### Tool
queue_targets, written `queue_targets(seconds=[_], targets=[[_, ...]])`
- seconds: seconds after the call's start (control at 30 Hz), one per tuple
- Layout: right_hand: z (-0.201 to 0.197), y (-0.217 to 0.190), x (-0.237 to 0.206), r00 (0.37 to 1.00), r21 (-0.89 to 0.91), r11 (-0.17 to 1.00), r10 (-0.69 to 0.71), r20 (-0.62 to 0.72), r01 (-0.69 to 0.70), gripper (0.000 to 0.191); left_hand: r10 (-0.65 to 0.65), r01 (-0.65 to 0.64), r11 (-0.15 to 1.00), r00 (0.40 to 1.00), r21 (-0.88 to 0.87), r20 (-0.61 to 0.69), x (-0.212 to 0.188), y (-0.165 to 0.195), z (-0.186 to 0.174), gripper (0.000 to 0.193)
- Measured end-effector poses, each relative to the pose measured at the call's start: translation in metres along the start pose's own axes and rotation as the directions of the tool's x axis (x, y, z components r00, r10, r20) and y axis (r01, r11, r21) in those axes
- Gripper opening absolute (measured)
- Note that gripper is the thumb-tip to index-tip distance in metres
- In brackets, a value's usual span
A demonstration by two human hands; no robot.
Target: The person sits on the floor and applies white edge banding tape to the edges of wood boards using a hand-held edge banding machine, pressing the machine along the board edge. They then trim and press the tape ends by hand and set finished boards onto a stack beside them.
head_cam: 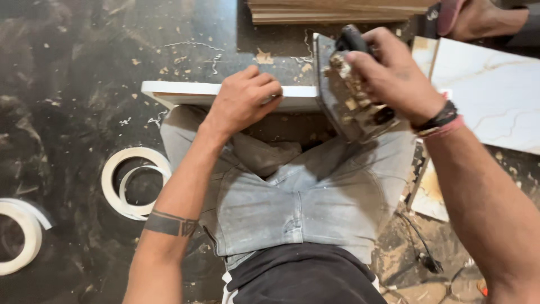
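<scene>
Fingers (264, 90) of your left hand (243, 102) are curled over the top edge of the white board (185, 90), pinning it against your knees; your right hand (394, 73) is wrapped tight around the black grip of the dusty power trimmer (351, 93), whose base sits on the right end of that same edge. Board stands on its long edge on the floor (73, 67), just in front of your legs, roughly level left to right. From where the tool sits, I'd judge the pass is at its right end: can't tell whether that end is the start or the finish, since your left hand covers the middle of the edge. Exposed stretch left of your hand looks clean and white. Shavings and curled trimmings (197, 48) lie scattered on the floor beyond the board, so some cutting looks done. Coils of white edge tape (135, 183) lie by your left thigh, with another (19, 236) near the floor's left edge. Stacked wood panels (337, 10) sit at the far edge, a marble-pattern sheet (495, 93) to your right. Another person's foot (478, 19) rests at the far right corner, well clear of the tool. Cord (419, 245) trails by your right hip.
</scene>
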State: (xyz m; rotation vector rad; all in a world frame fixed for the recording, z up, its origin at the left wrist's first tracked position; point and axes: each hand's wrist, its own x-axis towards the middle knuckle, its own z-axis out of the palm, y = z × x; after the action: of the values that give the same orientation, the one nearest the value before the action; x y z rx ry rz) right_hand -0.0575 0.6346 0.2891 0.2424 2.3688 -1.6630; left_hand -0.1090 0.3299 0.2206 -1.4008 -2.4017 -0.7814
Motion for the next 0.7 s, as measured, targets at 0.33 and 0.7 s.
queue_targets(seconds=[0.33,0.7], targets=[[-0.158,0.068,-0.066,0.908,-0.134,0.979,0.087,-0.410,-0.154,0.016,-0.053,0.052,0.997,0.998,-0.062,-0.026,-0.003,0.004,0.006,0.015],[-0.038,0.034,-0.019,0.971,-0.202,0.978,-0.094,-0.220,0.049,0.021,-0.066,0.064,0.991,0.998,-0.116,-0.019,-0.006,0.001,0.002,0.015]])
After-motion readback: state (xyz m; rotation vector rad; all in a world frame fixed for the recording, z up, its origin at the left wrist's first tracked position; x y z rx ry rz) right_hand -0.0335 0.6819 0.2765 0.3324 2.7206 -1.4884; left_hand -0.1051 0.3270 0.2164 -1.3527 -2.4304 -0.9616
